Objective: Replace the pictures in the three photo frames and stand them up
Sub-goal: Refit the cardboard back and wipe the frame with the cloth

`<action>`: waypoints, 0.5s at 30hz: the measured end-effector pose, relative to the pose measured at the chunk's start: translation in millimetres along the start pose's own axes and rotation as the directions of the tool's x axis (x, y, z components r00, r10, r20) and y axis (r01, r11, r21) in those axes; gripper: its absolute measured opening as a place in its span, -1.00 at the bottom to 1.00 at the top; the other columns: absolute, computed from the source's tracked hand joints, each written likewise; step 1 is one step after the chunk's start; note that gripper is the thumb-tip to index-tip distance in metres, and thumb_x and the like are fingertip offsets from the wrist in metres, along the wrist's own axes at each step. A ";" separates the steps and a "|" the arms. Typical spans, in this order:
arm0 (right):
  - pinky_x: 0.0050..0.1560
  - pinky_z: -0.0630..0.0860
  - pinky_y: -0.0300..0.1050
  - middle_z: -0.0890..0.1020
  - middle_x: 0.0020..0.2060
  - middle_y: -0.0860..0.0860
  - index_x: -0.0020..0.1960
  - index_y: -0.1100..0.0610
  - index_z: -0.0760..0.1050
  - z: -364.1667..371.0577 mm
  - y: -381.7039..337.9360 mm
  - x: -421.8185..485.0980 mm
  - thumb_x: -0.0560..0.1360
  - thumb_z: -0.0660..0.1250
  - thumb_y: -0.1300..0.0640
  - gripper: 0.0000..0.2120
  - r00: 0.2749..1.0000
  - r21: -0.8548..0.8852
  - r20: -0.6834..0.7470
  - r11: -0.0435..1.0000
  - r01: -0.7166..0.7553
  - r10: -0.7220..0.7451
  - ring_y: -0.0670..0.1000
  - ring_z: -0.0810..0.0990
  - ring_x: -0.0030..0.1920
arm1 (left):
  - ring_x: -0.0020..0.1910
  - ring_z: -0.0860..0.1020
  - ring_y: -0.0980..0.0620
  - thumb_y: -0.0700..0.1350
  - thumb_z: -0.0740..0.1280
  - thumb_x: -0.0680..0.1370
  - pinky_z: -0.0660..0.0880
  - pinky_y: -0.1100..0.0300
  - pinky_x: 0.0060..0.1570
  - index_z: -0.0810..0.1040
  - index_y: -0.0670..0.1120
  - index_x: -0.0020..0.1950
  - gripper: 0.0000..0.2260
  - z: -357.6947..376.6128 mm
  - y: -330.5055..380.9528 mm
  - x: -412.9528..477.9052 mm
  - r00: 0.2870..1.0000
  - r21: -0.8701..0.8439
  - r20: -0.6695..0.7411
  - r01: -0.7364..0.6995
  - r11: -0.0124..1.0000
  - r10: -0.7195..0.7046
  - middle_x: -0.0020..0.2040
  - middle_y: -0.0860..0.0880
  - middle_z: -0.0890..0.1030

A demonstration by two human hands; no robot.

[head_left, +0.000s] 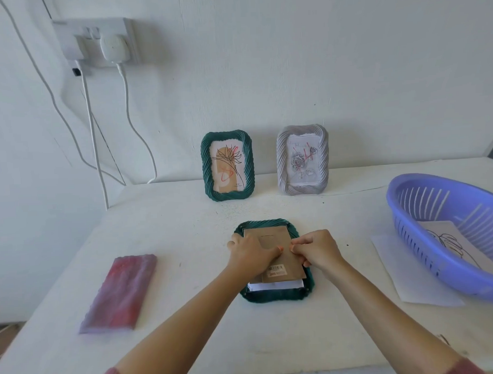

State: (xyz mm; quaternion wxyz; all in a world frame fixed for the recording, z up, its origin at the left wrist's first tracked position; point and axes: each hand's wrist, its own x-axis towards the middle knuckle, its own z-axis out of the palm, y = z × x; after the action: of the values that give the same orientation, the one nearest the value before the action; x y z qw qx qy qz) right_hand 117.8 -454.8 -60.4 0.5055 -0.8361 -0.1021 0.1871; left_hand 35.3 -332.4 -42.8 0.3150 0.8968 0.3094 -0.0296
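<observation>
The face-down green frame [274,296] is lying flat on the table [185,231] right in front of me, its brown backing board [272,237] facing up. My left hand [250,254] is gripping its left edge, thumb on the board, while my right hand [317,251] is pinching the board's right side. A second green frame [227,165] and a grey frame [303,159] are standing by the wall, with a blue basket [424,180] sitting to my right.
</observation>
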 end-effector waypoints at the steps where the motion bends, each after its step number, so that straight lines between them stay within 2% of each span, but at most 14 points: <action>1: -0.48 0.43 -0.29 0.57 -0.46 0.06 -0.06 0.23 0.63 0.3 -1.5 -0.3 0.41 0.38 0.29 -0.88 1.000 -0.018 -0.004 1.000 -0.001 0.001 -0.05 0.46 -0.54 | 0.26 0.29 -0.17 0.21 0.24 0.49 0.32 0.05 0.22 0.31 -0.15 0.35 -0.43 0.1 -0.5 -1.8 1.000 0.009 -0.004 -0.003 1.000 0.003 0.27 -0.21 0.31; 5: -0.58 0.39 -0.35 0.54 -0.51 0.03 -0.06 0.23 0.63 3.1 -6.8 -0.4 0.42 0.35 0.30 -0.87 1.000 -0.098 -0.012 0.995 0.003 -0.004 -0.18 0.41 -0.68 | 0.26 0.31 -0.17 0.17 0.20 0.54 0.28 0.07 0.24 0.35 -0.16 0.31 -0.50 -1.2 -3.7 -9.0 1.000 0.062 0.002 -0.031 0.998 0.030 0.26 -0.21 0.37; 7: -0.51 0.47 -0.28 0.55 -0.51 0.06 -0.11 0.26 0.64 4.8 -8.2 -0.5 0.41 0.34 0.32 -0.88 0.999 -0.152 -0.029 0.988 0.013 -0.018 -0.09 0.46 -0.60 | 0.23 0.32 -0.16 0.17 0.21 0.53 0.28 0.08 0.22 0.38 -0.15 0.29 -0.52 -1.1 -4.8 -9.2 0.999 0.066 -0.006 -0.034 0.997 0.034 0.25 -0.20 0.38; 11: -0.19 0.63 0.03 0.64 -0.35 0.21 -0.15 0.33 0.64 10.0 -8.7 2.1 0.38 0.31 0.34 -0.86 0.997 -0.228 -0.065 0.973 0.029 -0.045 0.12 0.55 -0.41 | 0.21 0.32 -0.14 0.15 0.25 0.51 0.31 0.11 0.14 0.41 -0.13 0.25 -0.55 1.5 -5.4 -8.7 0.999 0.069 -0.012 -0.032 0.997 0.033 0.23 -0.17 0.35; 15: -0.13 0.64 0.09 0.67 -0.24 0.25 -0.13 0.32 0.63 12.8 -8.8 4.4 0.39 0.33 0.32 -0.87 0.996 -0.286 -0.074 0.958 0.030 -0.054 0.19 0.63 -0.30 | 0.22 0.31 -0.13 0.15 0.26 0.51 0.33 0.12 0.13 0.41 -0.15 0.26 -0.54 2.5 -5.4 -9.5 0.999 0.079 -0.027 -0.037 0.996 0.039 0.25 -0.16 0.33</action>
State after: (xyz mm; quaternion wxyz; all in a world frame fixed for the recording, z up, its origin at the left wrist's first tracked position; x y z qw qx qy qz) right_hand 116.6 -438.8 -58.9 0.3875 -0.9046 -0.1252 0.1258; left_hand 24.8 -335.7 -45.4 0.2758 0.9144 0.2955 -0.0230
